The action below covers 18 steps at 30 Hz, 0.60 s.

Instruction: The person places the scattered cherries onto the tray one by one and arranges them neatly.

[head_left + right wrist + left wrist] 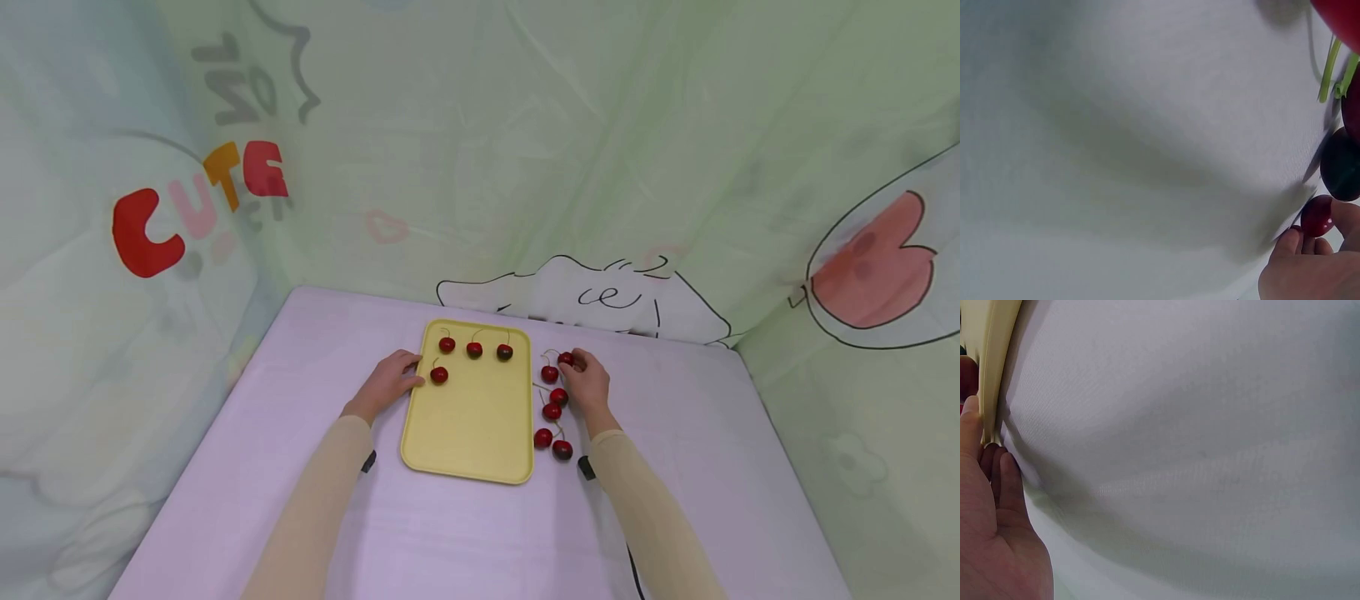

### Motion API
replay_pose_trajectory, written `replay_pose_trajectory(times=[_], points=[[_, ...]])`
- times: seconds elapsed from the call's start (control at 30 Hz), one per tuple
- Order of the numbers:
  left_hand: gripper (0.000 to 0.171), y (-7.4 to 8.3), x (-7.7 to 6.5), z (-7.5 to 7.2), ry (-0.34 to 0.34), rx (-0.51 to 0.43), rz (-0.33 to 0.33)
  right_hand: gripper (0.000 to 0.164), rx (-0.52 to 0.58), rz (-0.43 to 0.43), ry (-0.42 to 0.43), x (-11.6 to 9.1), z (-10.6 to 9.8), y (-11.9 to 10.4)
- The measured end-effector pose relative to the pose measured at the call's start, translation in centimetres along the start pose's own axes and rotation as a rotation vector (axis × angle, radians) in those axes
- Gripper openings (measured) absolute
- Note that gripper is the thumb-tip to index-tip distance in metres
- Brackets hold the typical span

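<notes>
My left hand (pixel 388 382) grips the left edge of a yellow tray (pixel 471 429); in the left wrist view its thumb lies at the rim, with the fingers on the outer side. Three cherries (pixel 474 350) with stems form a row near the tray's far end. Below the leftmost lies another cherry (pixel 438 375). Just off the tray's far right side, my right hand (pixel 590 382) pinches a dark red cherry (pixel 1317 216) between thumb and fingers. Several loose cherries (pixel 552 411) lie between that hand and the tray, some with stems joined.
A pale lilac cloth covers the table (pixel 450 533). Printed fabric (pixel 465 167) hangs behind and at both sides. A black cable (pixel 634 571) runs under the right forearm, and a small black device sits at each wrist.
</notes>
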<state>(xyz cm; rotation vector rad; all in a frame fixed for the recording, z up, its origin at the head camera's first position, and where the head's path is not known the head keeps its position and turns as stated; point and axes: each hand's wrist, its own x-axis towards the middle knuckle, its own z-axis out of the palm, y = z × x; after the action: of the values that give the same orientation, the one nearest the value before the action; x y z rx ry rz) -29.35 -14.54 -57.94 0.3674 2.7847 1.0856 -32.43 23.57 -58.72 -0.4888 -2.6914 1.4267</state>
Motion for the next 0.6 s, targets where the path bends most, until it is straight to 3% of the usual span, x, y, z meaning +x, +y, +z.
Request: replay_pose_trajectory(times=[0.6], points=[[0.05,0.17,-0.2,0.01,0.017,-0.012,0.015,0.047,-0.019,-0.026,0.028,-0.06,0.12,-0.02]])
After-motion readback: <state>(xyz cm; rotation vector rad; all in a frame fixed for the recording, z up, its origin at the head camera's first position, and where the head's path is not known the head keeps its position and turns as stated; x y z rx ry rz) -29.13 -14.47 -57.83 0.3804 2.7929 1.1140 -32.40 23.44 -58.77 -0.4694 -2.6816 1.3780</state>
